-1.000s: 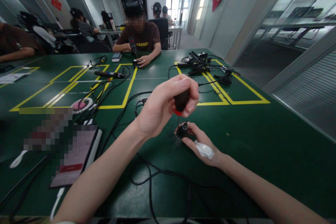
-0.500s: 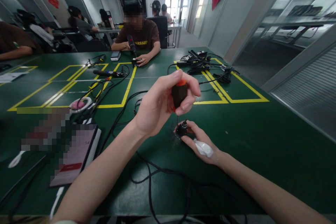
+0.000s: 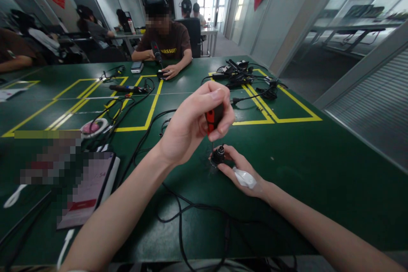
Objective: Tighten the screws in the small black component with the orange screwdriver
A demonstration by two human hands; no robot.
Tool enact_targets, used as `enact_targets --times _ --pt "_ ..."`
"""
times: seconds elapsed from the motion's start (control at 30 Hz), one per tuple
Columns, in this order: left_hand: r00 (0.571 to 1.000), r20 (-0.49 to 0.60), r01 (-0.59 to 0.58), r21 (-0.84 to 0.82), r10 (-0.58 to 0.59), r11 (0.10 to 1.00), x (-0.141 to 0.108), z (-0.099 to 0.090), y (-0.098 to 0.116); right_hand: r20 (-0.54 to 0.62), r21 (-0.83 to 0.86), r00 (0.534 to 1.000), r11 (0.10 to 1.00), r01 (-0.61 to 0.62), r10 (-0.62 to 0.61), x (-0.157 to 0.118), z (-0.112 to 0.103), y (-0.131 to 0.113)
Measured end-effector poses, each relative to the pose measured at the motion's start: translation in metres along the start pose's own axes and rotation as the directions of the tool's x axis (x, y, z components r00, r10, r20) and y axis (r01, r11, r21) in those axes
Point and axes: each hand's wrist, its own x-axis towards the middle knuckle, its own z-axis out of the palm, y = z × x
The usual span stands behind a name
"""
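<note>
My left hand (image 3: 197,114) is wrapped round the red and black handle of a screwdriver (image 3: 210,121), held upright with its thin shaft pointing down. The shaft reaches the near side of a small black round part with a threaded metal top (image 3: 218,156); whether the tip sits in a screw I cannot make out. Low on the table, my right hand (image 3: 237,165) grips that black part between thumb and fingers. A white patch (image 3: 245,177) is stuck near the right thumb's base.
Black cables (image 3: 191,207) lie across the green table (image 3: 296,170). A phone (image 3: 91,187) and a roll of tape (image 3: 94,128) are on the left. A heap of black cables (image 3: 237,72) lies at the far right. Opposite, a co-worker (image 3: 164,42) holds a power tool (image 3: 157,53).
The screwdriver handle has turned in my left hand, showing more of its red side, and the fingers have shifted round it. My right hand keeps its grip. The view has shifted slightly.
</note>
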Motion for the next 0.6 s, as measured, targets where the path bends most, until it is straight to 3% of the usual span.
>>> enact_targets --times 0.2,0.4,0.6 --pt "1.0 0.011 -0.011 0.017 0.011 1.0 0.0002 0.0 0.0005 0.008 0.01 1.0 1.0 0.01 -0.01 0.0003 -0.0005 -0.0011" --pt "0.998 -0.057 0.023 -0.012 -0.024 1.0 0.0019 0.0019 0.0028 0.004 0.01 1.0 1.0 0.003 -0.003 0.0 -0.0002 0.0" --pt "1.0 -0.014 0.018 -0.018 -0.018 1.0 0.0013 -0.0002 0.0005 0.01 0.018 1.0 1.0 -0.008 0.008 0.0001 -0.0011 -0.0021"
